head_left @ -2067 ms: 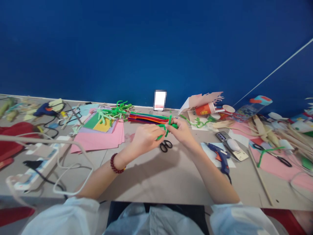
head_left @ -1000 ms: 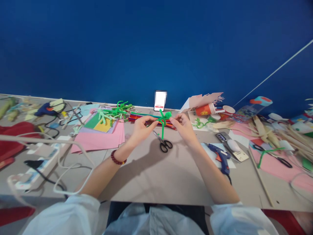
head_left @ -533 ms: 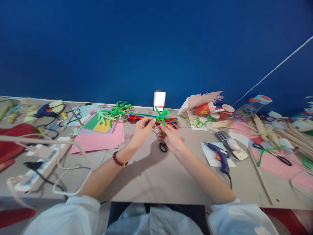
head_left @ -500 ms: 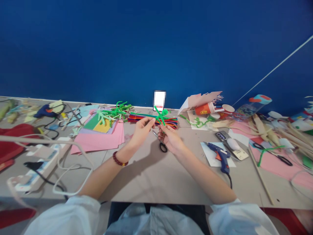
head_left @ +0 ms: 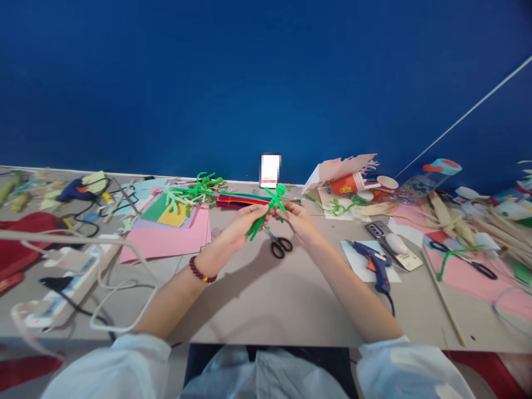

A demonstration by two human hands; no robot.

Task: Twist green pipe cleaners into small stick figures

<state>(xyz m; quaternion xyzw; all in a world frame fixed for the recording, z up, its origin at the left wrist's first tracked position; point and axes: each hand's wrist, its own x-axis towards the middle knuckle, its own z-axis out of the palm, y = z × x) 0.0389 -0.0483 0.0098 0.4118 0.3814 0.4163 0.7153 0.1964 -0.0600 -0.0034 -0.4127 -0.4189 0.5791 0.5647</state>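
Shaping the green stems (head_left: 275, 201) seems in hand, both gripped between the fingers of the left hand (head_left: 238, 225) and right hand (head_left: 302, 223), over the surface (head_left: 257, 302) near the scissors (head_left: 277, 248). Any further twist calls for a firm pinch; fingertips partly hide the join.

Scissors (head_left: 278, 246) on grey tbl (head_left: 266, 310).

Screen of the upright phone (head_left: 270, 170) blurred into blocks.
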